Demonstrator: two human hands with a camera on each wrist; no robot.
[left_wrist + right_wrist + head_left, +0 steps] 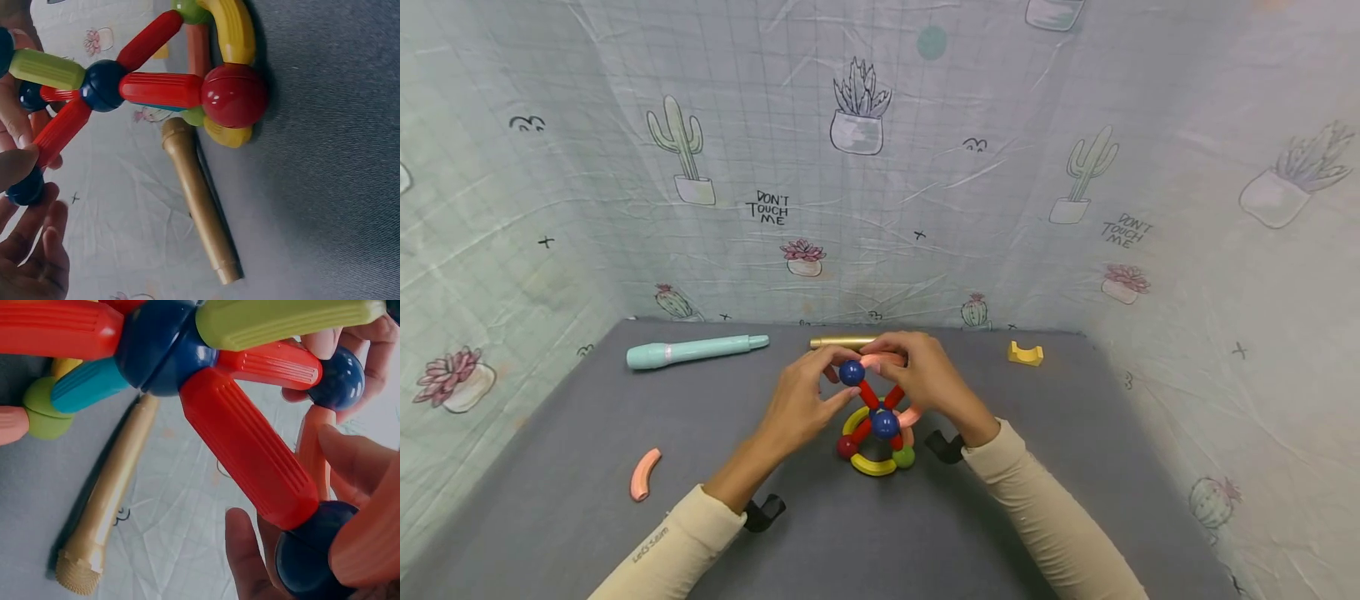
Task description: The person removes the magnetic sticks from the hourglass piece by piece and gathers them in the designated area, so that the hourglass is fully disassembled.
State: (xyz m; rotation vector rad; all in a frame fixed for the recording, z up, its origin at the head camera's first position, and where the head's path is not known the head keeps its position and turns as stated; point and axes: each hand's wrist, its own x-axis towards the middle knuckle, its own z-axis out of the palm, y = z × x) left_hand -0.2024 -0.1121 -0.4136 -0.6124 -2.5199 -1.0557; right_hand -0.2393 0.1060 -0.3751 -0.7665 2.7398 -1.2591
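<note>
Our left hand (801,408) and right hand (928,379) meet mid-worktop, fingers (838,398) curled, pinching the top blue ball (852,372) of the rod-and-ball toy (876,433); gold tube (842,342) lies behind, near the far edge.

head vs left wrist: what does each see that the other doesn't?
Only head: the teal pen, the yellow piece, the loose pink curve, both sleeves, and the right hand pinching at the top of the toy.
Only left wrist: a yellow-green rod running from the hub, and the red ball resting on the grey mat.
Both: the rod-and-ball toy, its blue hub, the gold stick and the left hand at the top blue ball.
</note>
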